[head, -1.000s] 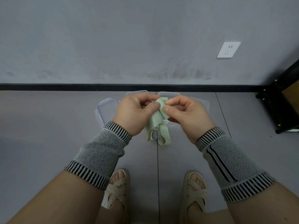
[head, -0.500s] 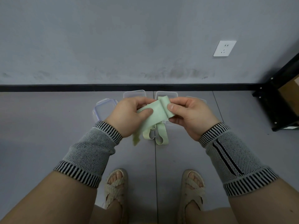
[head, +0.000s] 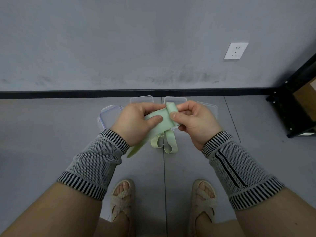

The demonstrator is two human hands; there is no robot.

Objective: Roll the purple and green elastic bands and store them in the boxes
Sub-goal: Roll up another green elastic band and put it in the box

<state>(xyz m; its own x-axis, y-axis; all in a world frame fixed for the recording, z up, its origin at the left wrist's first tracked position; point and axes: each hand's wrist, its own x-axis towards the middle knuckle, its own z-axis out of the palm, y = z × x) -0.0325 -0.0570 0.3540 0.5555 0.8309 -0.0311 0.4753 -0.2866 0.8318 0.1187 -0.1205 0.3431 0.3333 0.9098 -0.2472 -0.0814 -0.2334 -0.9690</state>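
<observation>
Both hands hold a pale green elastic band point(head: 162, 123) above the floor. My right hand point(head: 195, 121) pinches its folded upper end between thumb and fingers. My left hand point(head: 136, 122) grips the flat strip with the thumb pressing on top; the strip's free end hangs down past my left wrist. More green loops point(head: 168, 145) lie on the floor below the hands. Several clear plastic boxes point(head: 111, 115) sit on the floor behind my hands, mostly hidden. No purple band is visible.
A grey wall with a black skirting board point(head: 68, 94) runs close behind the boxes. A black metal shelf frame point(head: 294, 106) stands at the right. A white socket point(head: 236, 50) is on the wall. My sandalled feet point(head: 122, 200) are below.
The band was bunched between close hands; it is now pulled out into a flat strip, with its free end hanging lower left. The hands have moved slightly apart.
</observation>
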